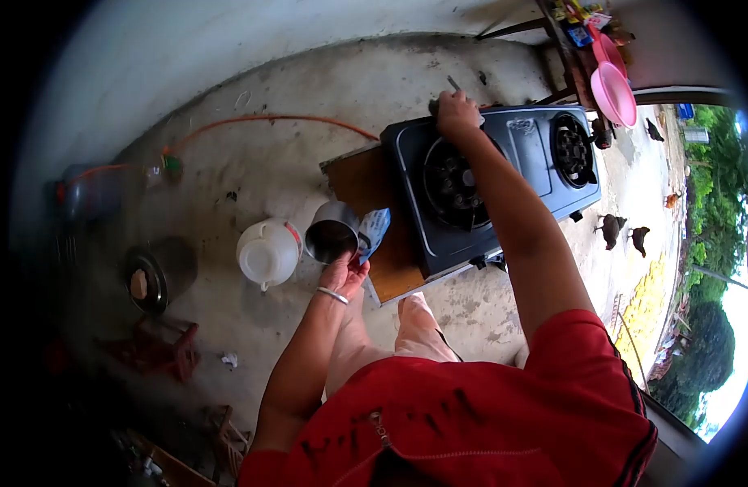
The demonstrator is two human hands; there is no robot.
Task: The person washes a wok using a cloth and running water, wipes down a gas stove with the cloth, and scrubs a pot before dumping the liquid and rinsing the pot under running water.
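My left hand [345, 277], with a pale bracelet at the wrist, is closed at the side of a metal mug [333, 229]. The mug is tilted, its dark inside facing me. A blue and white packet [375, 233] lies right beside the mug, over the wooden board [362, 187]. Across the gas stove [504, 150], my right hand [457, 114] is closed at the far edge near the left burner [455, 185]. A thin grey end sticks out beyond its fingers; what it belongs to I cannot make out.
A white plastic jug [268, 253] stands left of the mug. An orange hose [268, 118] runs from the stove towards a blurred gas cylinder [94, 193]. A dark pot [155, 276] and red stool [159, 349] are farther left. Pink basins [613, 93] and chickens [610, 231] are right.
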